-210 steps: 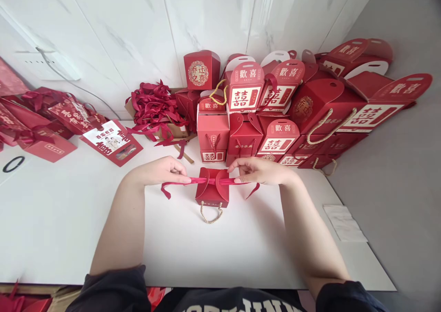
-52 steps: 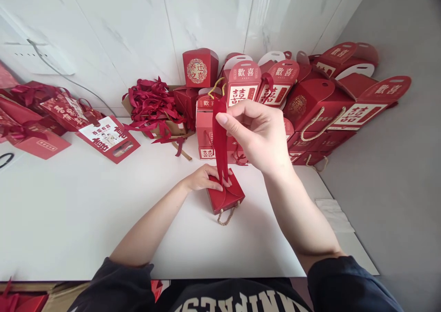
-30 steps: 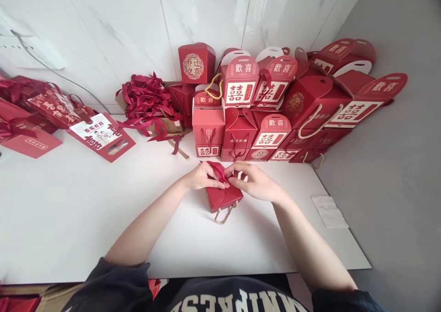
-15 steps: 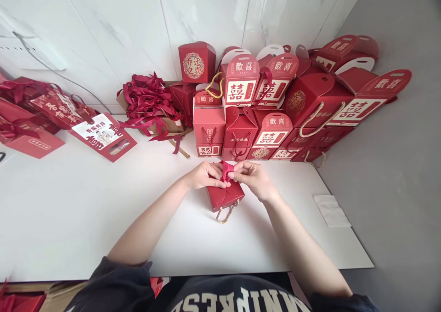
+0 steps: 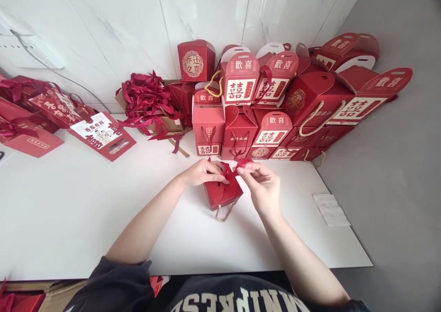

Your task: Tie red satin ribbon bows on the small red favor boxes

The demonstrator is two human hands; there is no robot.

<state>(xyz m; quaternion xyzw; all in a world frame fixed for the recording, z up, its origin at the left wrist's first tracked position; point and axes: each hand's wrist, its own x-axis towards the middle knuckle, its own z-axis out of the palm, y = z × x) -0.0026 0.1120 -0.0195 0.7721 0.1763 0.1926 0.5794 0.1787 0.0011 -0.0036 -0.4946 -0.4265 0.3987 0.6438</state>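
Note:
On the white table in front of me is a small red gift box (image 5: 220, 195) with overlapping top flaps and a gold rope handle (image 5: 226, 216) hanging over its near side. Dark-red ribbon (image 5: 243, 163) runs over the top of the box. My left hand (image 5: 207, 172) lies at the box's far left, its fingers pinching the ribbon close to the top. To the right, my right hand (image 5: 262, 182) is raised beside the box, with a loop of ribbon held between thumb and fingers. The far part of the box is partly hidden by my hands.
Stacked red boxes (image 5: 241, 119) line the back right. Behind my left hand lies a heap of ribbons (image 5: 148, 103) in a cardboard box. Red gift boxes (image 5: 37, 137) and a printed window box (image 5: 103, 135) are at the left. A white marbled tile (image 5: 330, 209) lies near the right edge.
My right hand has moved right, away from my left, drawing the ribbon out with it. My left hand stays on the ribbon at the box top.

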